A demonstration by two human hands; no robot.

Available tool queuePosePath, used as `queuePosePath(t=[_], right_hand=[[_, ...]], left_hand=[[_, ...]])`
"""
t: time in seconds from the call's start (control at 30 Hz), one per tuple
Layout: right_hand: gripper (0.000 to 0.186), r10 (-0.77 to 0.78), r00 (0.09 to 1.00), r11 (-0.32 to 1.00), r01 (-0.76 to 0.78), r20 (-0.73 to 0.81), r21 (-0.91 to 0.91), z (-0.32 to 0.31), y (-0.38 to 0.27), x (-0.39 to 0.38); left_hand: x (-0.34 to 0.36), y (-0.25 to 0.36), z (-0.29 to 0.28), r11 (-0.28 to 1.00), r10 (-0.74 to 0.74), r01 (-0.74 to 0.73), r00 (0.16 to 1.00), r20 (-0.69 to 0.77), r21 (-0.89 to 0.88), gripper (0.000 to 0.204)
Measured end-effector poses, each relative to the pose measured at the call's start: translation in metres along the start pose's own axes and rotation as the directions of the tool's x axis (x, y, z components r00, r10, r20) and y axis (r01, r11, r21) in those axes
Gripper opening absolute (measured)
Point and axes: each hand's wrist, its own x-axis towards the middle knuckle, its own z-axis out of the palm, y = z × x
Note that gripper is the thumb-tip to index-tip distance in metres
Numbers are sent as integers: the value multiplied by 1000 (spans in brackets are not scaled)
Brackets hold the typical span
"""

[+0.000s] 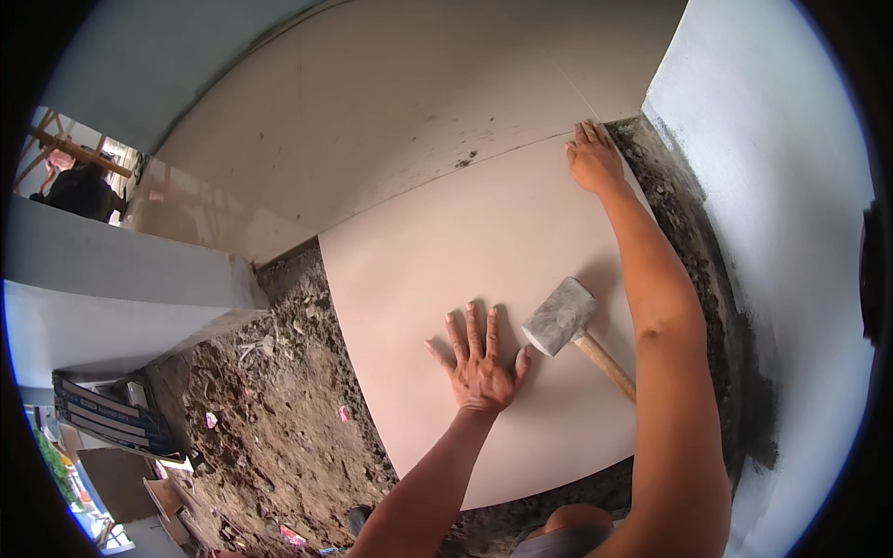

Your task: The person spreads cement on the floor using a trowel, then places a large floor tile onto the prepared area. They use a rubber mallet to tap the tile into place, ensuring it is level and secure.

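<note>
My left hand (484, 368) lies flat with spread fingers on a large beige floor tile (409, 279). At the tile's far right corner, my right hand (595, 163) rests with its fingers stretched over the joint to the tiled floor (372, 121) beyond. A rubber mallet (561, 316) with a grey head and wooden handle lies on the tile between my arms, touched by neither hand. My right forearm hides the end of its handle.
Rough soil (270, 418) borders the tile on the left, and a dirt strip (665, 177) runs beside the right wall (772, 139). A dark carton (112, 414) stands at the left. Farther back, a person (79, 191) shows through an opening.
</note>
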Motion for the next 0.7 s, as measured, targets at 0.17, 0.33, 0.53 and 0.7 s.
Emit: queuePosePath(t=[0.17,0.33,0.53,0.7], right_hand=[[58,-51,998,981,58,39,-188,-2,-3,5],[64,17,1000,985,-13,21,-170,8,-9,-24],[65,-85,993,987,72,-88,-142,24,5,-34],[64,-77,993,984,60,-94,-167,18,0,-34]], left_hand=[[1,-1,1,1000,-11,11,1000,2,-8,86],[1,-5,-8,998,-12,13,1000,9,-62,83],[53,-57,1,996,-56,46,989,-136,-77,74],[168,-174,-60,913,-355,340,935,26,225,84]])
